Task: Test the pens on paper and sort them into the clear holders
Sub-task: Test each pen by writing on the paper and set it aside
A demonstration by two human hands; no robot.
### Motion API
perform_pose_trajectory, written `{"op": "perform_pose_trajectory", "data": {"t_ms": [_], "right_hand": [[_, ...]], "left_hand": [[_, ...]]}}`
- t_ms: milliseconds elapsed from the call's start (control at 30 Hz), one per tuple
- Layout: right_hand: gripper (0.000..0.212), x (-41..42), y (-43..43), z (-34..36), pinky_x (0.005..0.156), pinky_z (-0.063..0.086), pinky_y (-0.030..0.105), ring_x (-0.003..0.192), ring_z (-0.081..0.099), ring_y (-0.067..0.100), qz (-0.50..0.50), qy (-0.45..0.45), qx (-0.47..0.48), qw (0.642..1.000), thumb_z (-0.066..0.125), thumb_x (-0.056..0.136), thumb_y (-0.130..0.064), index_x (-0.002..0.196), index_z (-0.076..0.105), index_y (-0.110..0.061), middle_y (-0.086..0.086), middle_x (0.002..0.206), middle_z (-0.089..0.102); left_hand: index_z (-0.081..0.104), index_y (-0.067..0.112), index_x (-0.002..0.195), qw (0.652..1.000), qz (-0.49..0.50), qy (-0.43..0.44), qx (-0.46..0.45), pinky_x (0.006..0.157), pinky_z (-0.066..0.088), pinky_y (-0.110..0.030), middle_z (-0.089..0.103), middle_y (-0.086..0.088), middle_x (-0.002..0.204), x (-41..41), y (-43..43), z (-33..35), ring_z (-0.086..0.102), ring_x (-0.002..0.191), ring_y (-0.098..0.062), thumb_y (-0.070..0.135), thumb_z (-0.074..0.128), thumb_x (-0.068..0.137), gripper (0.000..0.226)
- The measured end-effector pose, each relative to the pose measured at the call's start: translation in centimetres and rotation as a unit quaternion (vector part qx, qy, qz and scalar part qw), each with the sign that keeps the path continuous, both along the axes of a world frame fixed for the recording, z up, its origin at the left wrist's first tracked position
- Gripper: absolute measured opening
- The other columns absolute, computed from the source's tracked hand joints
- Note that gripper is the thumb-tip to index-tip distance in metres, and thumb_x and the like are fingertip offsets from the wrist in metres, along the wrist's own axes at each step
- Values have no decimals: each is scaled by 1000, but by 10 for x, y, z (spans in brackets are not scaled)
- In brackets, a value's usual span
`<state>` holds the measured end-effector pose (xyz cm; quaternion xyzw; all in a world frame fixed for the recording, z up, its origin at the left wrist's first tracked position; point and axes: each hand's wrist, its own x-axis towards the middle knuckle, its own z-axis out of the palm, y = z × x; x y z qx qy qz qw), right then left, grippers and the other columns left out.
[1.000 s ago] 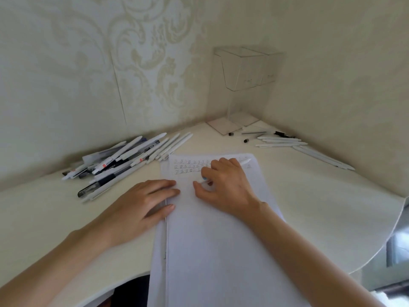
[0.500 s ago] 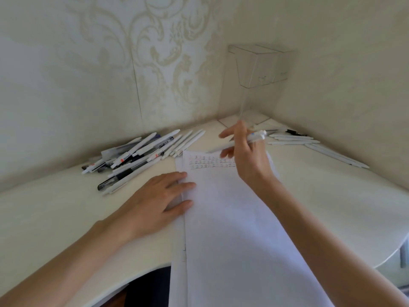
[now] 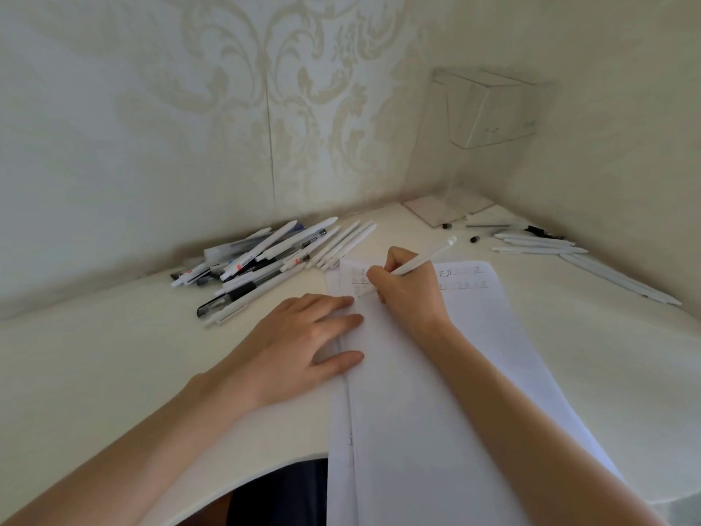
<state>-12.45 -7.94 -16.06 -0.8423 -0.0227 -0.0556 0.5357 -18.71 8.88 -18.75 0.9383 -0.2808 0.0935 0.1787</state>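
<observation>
The person's right hand [image 3: 407, 294] has its fingers [image 3: 379, 277] curled tight round a white pen [image 3: 421, 261]. The writing end is down at the top left of the paper [image 3: 436, 392], among rows of small inked marks, and the back end slants up to the right. The left hand [image 3: 299, 339] lies flat with straight fingers [image 3: 333, 320] pressing the sheet's left edge, holding nothing. Just beyond it a heap of pens [image 3: 265, 263], white, clear and dark, lies on the bench [image 3: 113, 366] against the wall. In the far corner stand the clear holders [image 3: 489, 108], raised on a clear stand. Near its base, well apart from the heap, lies a row of white pens [image 3: 538, 244], with two small dark caps [image 3: 473, 239] beside it.
</observation>
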Motion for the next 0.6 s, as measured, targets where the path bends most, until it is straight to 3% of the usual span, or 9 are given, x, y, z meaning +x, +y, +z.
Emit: {"op": "perform_pose_trajectory", "data": {"t_ms": [167, 333, 467, 600], "right_hand": [[21, 2, 0, -2, 43, 25, 19, 47, 32, 6, -2, -8, 6, 1000, 57, 75, -8, 65, 39, -3, 11, 60, 41], [31, 2, 2, -2, 43, 20, 19, 52, 22, 7, 7, -18, 0, 1000, 56, 77, -6, 62, 29, -14, 1, 58, 28], [28, 2, 1, -2, 43, 18, 19, 54, 22, 9, 10, -23, 10, 1000, 55, 76, -5, 63, 32, -12, 5, 61, 28], [37, 0, 2, -2, 43, 18, 19, 51, 18, 8, 16, -30, 8, 999, 56, 76, -4, 60, 25, -17, -4, 56, 21]], "left_hand": [[60, 24, 122, 1000, 2, -5, 12, 95, 29, -24, 54, 3, 131, 0, 0, 1, 46, 117, -15, 66, 23, 88, 65], [60, 23, 121, 1000, 4, -10, 19, 93, 28, -24, 55, 2, 129, 0, 0, 1, 43, 116, -13, 60, 31, 88, 58], [60, 23, 120, 1000, 5, -12, 19, 93, 28, -23, 56, 2, 128, -1, 0, 1, 44, 116, -14, 60, 31, 88, 57], [61, 22, 120, 1000, 5, -14, 19, 93, 28, -24, 56, 1, 127, -1, 0, 1, 46, 115, -15, 60, 31, 88, 57]]}}
